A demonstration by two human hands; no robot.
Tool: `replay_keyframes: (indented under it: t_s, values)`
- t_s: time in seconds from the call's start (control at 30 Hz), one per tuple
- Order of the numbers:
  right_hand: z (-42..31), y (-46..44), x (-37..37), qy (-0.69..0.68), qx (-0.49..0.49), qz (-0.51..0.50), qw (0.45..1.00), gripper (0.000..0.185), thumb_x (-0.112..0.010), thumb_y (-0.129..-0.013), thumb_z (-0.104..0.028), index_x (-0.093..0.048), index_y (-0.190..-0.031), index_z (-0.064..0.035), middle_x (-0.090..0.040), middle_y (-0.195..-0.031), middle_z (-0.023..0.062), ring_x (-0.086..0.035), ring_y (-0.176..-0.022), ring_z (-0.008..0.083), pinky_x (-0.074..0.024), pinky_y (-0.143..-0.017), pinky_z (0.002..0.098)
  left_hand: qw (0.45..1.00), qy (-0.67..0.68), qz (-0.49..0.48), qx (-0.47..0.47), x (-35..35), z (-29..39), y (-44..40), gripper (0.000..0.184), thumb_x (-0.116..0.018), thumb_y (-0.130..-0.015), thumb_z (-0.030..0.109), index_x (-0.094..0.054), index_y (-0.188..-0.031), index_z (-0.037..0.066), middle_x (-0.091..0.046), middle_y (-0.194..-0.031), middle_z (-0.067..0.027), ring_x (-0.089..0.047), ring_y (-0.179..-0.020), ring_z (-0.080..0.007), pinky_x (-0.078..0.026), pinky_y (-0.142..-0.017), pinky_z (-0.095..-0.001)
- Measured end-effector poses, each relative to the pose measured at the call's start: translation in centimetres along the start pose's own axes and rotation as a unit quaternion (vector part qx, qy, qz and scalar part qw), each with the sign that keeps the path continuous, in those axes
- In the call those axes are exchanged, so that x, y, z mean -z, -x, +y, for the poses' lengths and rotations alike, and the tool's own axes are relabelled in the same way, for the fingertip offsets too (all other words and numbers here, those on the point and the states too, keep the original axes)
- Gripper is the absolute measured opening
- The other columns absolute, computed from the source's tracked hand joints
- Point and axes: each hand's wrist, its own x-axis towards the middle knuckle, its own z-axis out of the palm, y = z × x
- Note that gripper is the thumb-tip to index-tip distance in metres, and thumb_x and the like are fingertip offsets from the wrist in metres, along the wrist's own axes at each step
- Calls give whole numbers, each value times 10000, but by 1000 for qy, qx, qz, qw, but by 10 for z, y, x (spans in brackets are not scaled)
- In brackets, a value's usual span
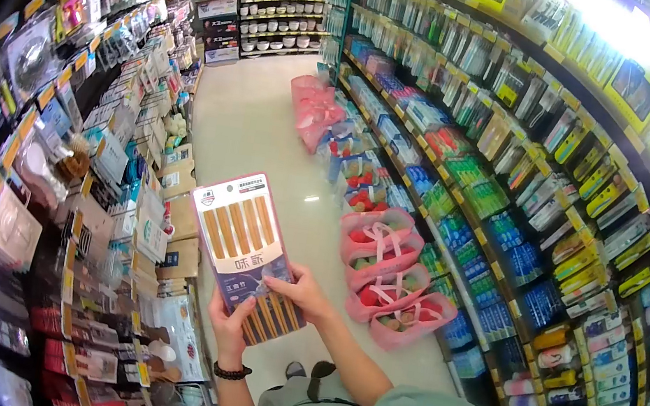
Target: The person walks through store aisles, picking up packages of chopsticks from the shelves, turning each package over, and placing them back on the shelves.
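A: Left side?
B: Hanging packs (112, 152) crowd the left fingers; snag risk. Left hand (229, 329) grips lower left edge of chopstick pack (240, 245).
A: Pack?
B: Between both hands' fingers. Probably light, stiff, slick. Take side edges.
A: Right?
B: Right hand (302, 293) grips right edge. Pink bags (393, 336) beyond those fingers, then shelved goods (515, 238).

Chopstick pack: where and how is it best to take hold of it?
The best grip on the chopstick pack is probably its long edges, lower half, coming from the near end: it is flat and that end lies closest, so a thumb fits in front, fingers behind.
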Motion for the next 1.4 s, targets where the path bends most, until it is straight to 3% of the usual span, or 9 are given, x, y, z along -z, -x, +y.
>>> replay_keyframes:
  t_s: [0.2,0.3,0.4,0.57,0.7,0.83,1.03,1.23,1.4]
  values:
    - [1,-68,27,-72,-58,-16,996,302,-708,-924,-191,-643,-1129,22,-692,-1032,58,-647,-919,113,-532,-821,283,998,1,-19,62,6,-26,-79,366,-708,-835,6,-590,-1179,-28,-683,-1037,-65,-640,-916,-136,-496,-832,-273]
    - [11,-115,31,-2,88,49,995,320,-704,-931,-192,-630,-1152,27,-689,-1053,60,-646,-945,119,-530,-845,287,999,-17,-21,40,1,-28,-125,359,-708,-834,1,-590,-1172,-35,-689,-1021,-73,-651,-893,-142,-508,-816,-281]
    - [-2,-170,56,-95,-26,-53,994,385,-716,-915,-172,-605,-1223,30,-688,-1096,78,-644,-982,132,-527,-872,299,999,6,-15,45,-3,-46,-175,366,-693,-843,-19,-579,-1190,-36,-688,-1048,-78,-658,-891,-150,-515,-819,-285]
    - [-18,-280,77,-37,-3,-81,996,368,-728,-904,-167,-620,-1197,27,-688,-1082,63,-638,-969,114,-527,-858,285,999,-15,33,-18,-24,-53,-267,412,-680,-852,0,-554,-1243,-32,-651,-1139,-94,-634,-988,-171,-502,-893,-306]
    - [-38,-354,100,-13,24,-79,996,388,-731,-903,-182,-609,-1206,28,-687,-1091,63,-639,-966,108,-530,-850,284,993,-72,24,-93,-37,-67,-344,589,-659,-836,-26,-451,-1387,-31,-597,-1252,-113,-595,-1101,-199,-469,-973,-327]
    - [-30,-412,120,-66,-60,-110,990,394,-702,-924,-177,-580,-1238,27,-679,-1101,56,-641,-962,110,-531,-850,287,999,-8,30,31,-30,-76,-404,583,-644,-846,-30,-437,-1391,-37,-599,-1240,-116,-596,-1109,-196,-464,-979,-334]
    - [-36,-513,113,-96,25,-60,993,412,-686,-933,-146,-546,-1280,26,-658,-1155,70,-623,-1031,126,-508,-917,298,996,45,62,48,-7,-101,-501,521,-652,-850,-14,-476,-1340,-23,-615,-1208,-115,-614,-1067,-195,-490,-943,-334]
    - [-4,-645,125,-36,-102,-110,988,341,-708,-905,-118,-622,-1206,17,-692,-1067,60,-644,-939,104,-528,-831,276,996,43,71,38,26,-122,-618,504,-647,-855,-28,-482,-1331,-26,-625,-1204,-112,-614,-1084,-183,-489,-943,-322]
    - [-6,-764,101,1,-90,-55,994,289,-723,-901,-136,-647,-1134,17,-699,-1022,53,-653,-892,100,-540,-781,271,994,0,113,8,43,-108,-727,481,-622,-884,-35,-475,-1341,-30,-620,-1227,-101,-610,-1086,-163,-483,-949,-312]
